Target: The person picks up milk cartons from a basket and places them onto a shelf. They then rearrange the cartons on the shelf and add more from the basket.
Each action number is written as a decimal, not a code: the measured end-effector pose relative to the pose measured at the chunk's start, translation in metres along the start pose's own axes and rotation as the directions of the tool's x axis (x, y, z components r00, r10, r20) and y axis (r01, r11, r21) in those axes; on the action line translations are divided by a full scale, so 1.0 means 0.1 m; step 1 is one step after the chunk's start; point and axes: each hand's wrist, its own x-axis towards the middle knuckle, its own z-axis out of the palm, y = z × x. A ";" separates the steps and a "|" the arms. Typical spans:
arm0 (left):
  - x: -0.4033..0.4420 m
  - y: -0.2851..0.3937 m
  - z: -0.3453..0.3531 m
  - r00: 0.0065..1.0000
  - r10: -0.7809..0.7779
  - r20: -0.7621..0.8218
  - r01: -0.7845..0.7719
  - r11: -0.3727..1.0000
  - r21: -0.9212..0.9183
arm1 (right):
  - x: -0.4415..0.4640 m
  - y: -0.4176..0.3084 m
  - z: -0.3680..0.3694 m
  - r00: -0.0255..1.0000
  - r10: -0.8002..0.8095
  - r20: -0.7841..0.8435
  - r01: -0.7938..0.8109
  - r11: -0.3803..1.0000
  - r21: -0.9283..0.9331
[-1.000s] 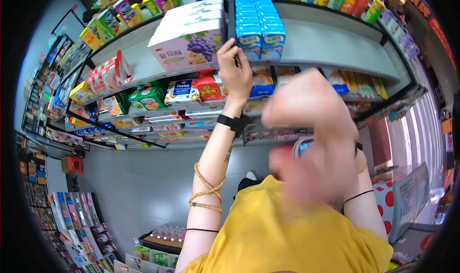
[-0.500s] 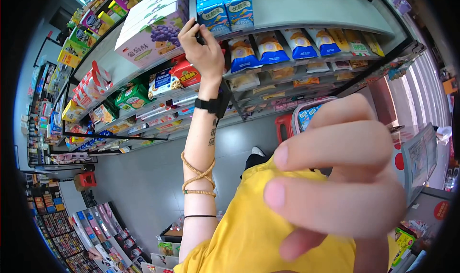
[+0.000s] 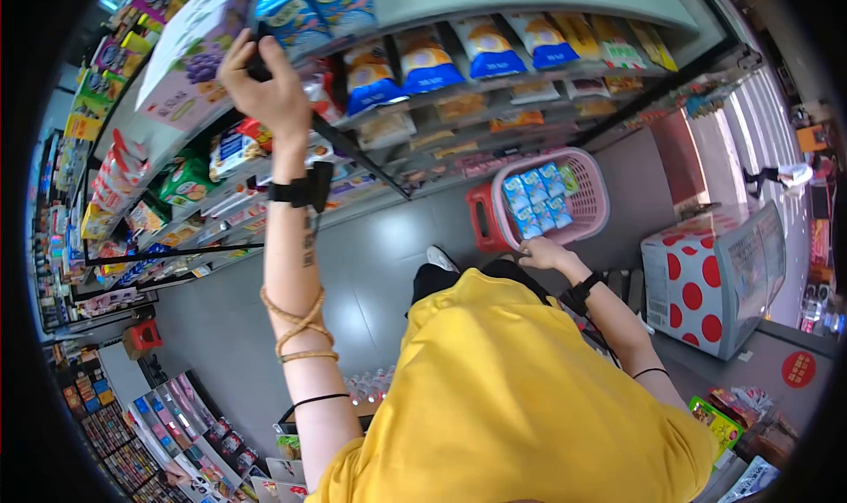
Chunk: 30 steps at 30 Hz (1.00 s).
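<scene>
My left hand point(image 3: 265, 84) is raised to the shelf front, its fingers curled round the dark shelf post point(image 3: 257, 59) beside the blue cartons point(image 3: 304, 13). A grape-printed box point(image 3: 190, 57) stands just left of it. Lower down, my right hand point(image 3: 549, 254) is at the near rim of a pink basket point(image 3: 589, 194), with its fingers bent in and the fingertips partly hidden. Inside the basket lie several blue-and-white packs point(image 3: 534, 198) and a green one point(image 3: 569, 179). A red stool point(image 3: 483, 219) is under the basket.
Bagged snacks point(image 3: 432, 62) line the shelf ahead. A polka-dot freezer point(image 3: 693, 291) stands at right, near the doorway, where a person point(image 3: 781, 178) is outside. Magazine-like racks point(image 3: 181, 424) fill the lower left. Grey floor tiles point(image 3: 371, 247) lie below.
My right hand has dropped from close in front of the camera to the basket. The view has shifted, so the shelf and my left hand appear further left. My left hand stays by the cartons.
</scene>
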 end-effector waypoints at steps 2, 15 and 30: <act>-0.01 -0.03 0.03 0.999 -0.035 -0.012 0.035 0.999 -0.026 | -0.10 0.52 0.17 0.993 0.121 -0.015 -0.118 0.985 0.122; 0.04 0.03 0.12 0.996 -0.056 -0.075 0.073 0.964 0.256 | 0.51 1.70 0.58 0.926 0.284 -0.251 -0.192 0.923 0.334; 0.05 0.10 0.09 0.999 0.017 -0.050 0.001 0.938 0.347 | 1.17 1.27 0.80 0.788 0.478 -0.388 -0.476 0.873 0.110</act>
